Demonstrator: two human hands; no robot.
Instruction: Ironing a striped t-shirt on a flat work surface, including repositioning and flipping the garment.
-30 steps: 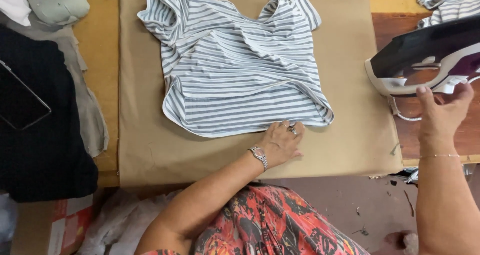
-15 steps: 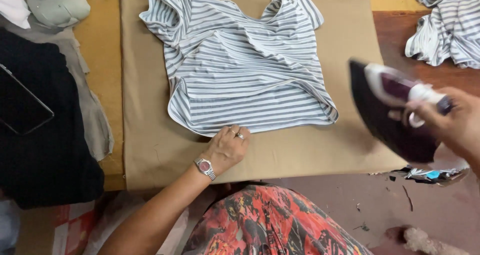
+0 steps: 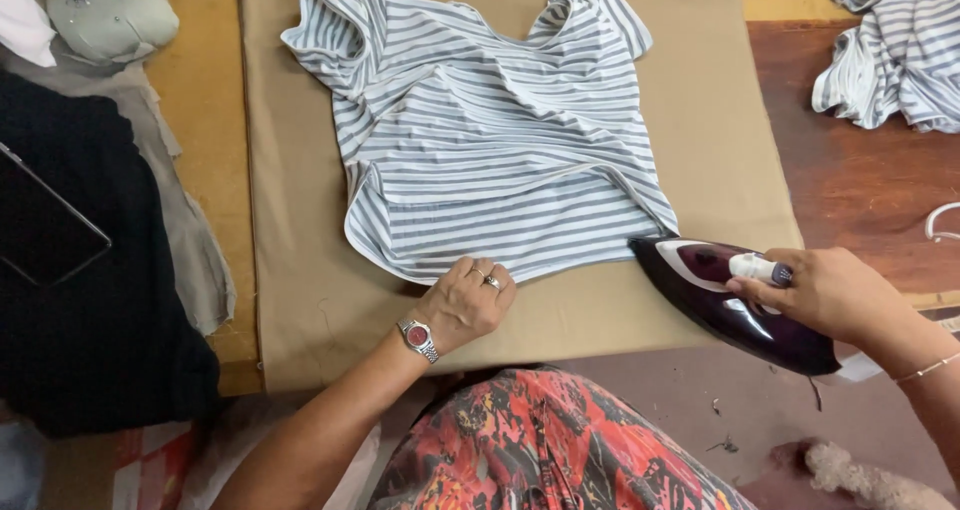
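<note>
A grey-and-white striped top [image 3: 480,140] lies spread on a tan ironing cloth [image 3: 300,300], neckline away from me. My left hand [image 3: 465,300], with a wristwatch and rings, presses on the top's near hem with its fingers curled. My right hand [image 3: 825,292] grips the handle of a dark maroon iron [image 3: 715,290]. The iron's tip points left and rests at the top's lower right corner, near the cloth's front edge.
More striped fabric [image 3: 895,55] is bunched at the far right on the brown wooden table [image 3: 860,190]. A black garment [image 3: 80,280] and a grey cloth [image 3: 185,230] lie at the left. A pale pincushion [image 3: 110,20] sits at top left. A white cord [image 3: 940,220] loops at the right.
My right hand has carried the iron from its stand at the right down to the top's lower right corner. My left hand slid left along the hem, then back toward the middle.
</note>
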